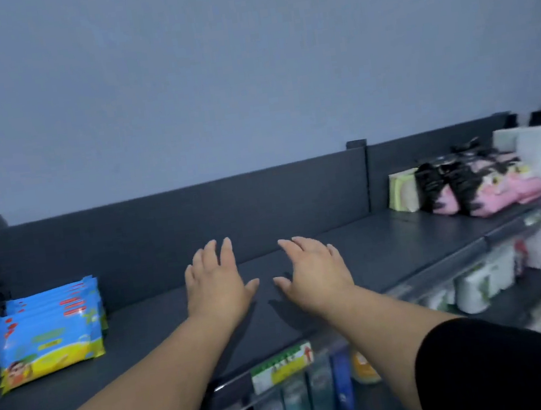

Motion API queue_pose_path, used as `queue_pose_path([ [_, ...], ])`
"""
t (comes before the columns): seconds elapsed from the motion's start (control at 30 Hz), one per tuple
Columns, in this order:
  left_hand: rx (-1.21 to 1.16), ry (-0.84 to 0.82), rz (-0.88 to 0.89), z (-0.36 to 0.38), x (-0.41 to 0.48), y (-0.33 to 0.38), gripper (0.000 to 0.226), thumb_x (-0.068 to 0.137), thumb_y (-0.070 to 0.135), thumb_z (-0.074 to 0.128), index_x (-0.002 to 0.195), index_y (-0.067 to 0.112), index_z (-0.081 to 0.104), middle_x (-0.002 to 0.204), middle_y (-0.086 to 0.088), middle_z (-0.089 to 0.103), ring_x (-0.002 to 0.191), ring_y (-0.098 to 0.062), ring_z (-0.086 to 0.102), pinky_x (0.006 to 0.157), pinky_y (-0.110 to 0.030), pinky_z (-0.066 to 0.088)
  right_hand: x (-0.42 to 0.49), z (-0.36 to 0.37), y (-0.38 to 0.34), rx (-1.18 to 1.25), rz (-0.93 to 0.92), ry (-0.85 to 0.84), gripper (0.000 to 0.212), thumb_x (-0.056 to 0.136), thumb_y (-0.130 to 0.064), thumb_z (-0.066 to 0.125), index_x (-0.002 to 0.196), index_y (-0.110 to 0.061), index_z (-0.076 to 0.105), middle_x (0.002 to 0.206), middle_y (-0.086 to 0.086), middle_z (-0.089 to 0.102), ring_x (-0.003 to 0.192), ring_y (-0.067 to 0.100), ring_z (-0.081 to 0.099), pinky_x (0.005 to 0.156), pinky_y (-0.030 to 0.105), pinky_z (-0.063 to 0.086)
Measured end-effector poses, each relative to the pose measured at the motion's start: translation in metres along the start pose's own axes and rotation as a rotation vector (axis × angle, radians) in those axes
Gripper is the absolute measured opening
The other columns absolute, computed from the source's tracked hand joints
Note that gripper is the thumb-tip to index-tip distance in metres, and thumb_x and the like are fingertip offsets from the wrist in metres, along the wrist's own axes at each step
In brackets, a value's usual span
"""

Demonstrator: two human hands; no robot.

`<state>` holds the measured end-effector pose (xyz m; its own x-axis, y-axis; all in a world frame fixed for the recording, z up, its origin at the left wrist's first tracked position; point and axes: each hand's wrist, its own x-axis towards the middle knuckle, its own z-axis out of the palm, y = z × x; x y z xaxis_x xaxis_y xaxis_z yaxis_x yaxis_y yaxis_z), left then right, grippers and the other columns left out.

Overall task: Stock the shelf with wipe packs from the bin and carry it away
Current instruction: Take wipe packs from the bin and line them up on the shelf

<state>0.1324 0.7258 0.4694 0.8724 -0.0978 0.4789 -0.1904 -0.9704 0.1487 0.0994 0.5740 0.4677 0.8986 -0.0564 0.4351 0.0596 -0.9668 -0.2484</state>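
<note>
The top shelf (161,324) in front of me is mostly bare dark board, so I judge the stocking barely begun. The bin is nowhere in my view, and carrying it away is not yet done as far as I can tell.

The back panel (162,225) runs along the whole rear of the shelf and will stop anything I push too deep. Between the goods at either end lies a wide open stretch, with plenty of room for more rows.

At the far right, a cluster of pink-and-black packs (485,188) stands against the panel, with a pale green pack just beside it and white bundles further on.

At the left end, the wipe packs (51,329) stand in one short blue row, leaning back, near the front edge. They are well apart from my arms.

My left hand (216,284) and right hand (315,272) hover side by side over the bare middle, palms down, fingers spread and loose, holding nothing.

The front lip carries a green price label (282,367), below which lower goods crowd close.
</note>
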Motion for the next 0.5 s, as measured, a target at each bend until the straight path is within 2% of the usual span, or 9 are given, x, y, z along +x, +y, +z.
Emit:
queue_pose_path([
  [0.07,0.002,-0.014,0.121,0.010,-0.012,0.075,0.087,0.088,0.060,0.047,0.152,0.019,0.005,0.158,-0.006,0.004,0.145,-0.027,0.005,0.119,-0.042,0.010,-0.025,-0.029,0.066,-0.083,0.092,0.037,0.065,0.095,-0.051,0.042,0.151,-0.031,0.016,0.159,-0.002,0.015,0.147,0.018,0.009,0.119,0.046,0.004],
  [0.13,-0.030,-0.040,0.233,0.018,-0.029,0.152,0.085,0.089,0.060,0.045,0.152,0.020,0.004,0.159,-0.006,0.002,0.146,-0.026,0.002,0.119,-0.043,0.007,-0.058,-0.061,0.133,-0.143,0.186,0.057,0.063,0.096,-0.052,0.038,0.151,-0.031,0.015,0.160,-0.002,0.011,0.147,0.019,0.005,0.119,0.048,0.001],
  [0.33,-0.195,-0.132,0.497,0.045,-0.107,0.373,0.083,0.088,0.062,0.046,0.151,0.023,0.008,0.159,-0.003,0.004,0.146,-0.026,0.004,0.118,-0.043,0.007,-0.183,-0.150,0.311,-0.248,0.500,0.087,0.064,0.095,-0.052,0.041,0.150,-0.031,0.018,0.159,-0.001,0.013,0.146,0.021,0.009,0.117,0.050,0.004],
  [0.5,-0.257,-0.205,0.692,0.073,-0.180,0.503,0.080,0.089,0.062,0.043,0.151,0.022,0.011,0.158,-0.005,0.008,0.145,-0.027,0.007,0.118,-0.044,0.010,-0.280,-0.191,0.413,-0.302,0.727,0.070,0.062,0.096,-0.052,0.040,0.150,-0.031,0.019,0.159,-0.001,0.015,0.146,0.023,0.010,0.117,0.050,0.006],
])
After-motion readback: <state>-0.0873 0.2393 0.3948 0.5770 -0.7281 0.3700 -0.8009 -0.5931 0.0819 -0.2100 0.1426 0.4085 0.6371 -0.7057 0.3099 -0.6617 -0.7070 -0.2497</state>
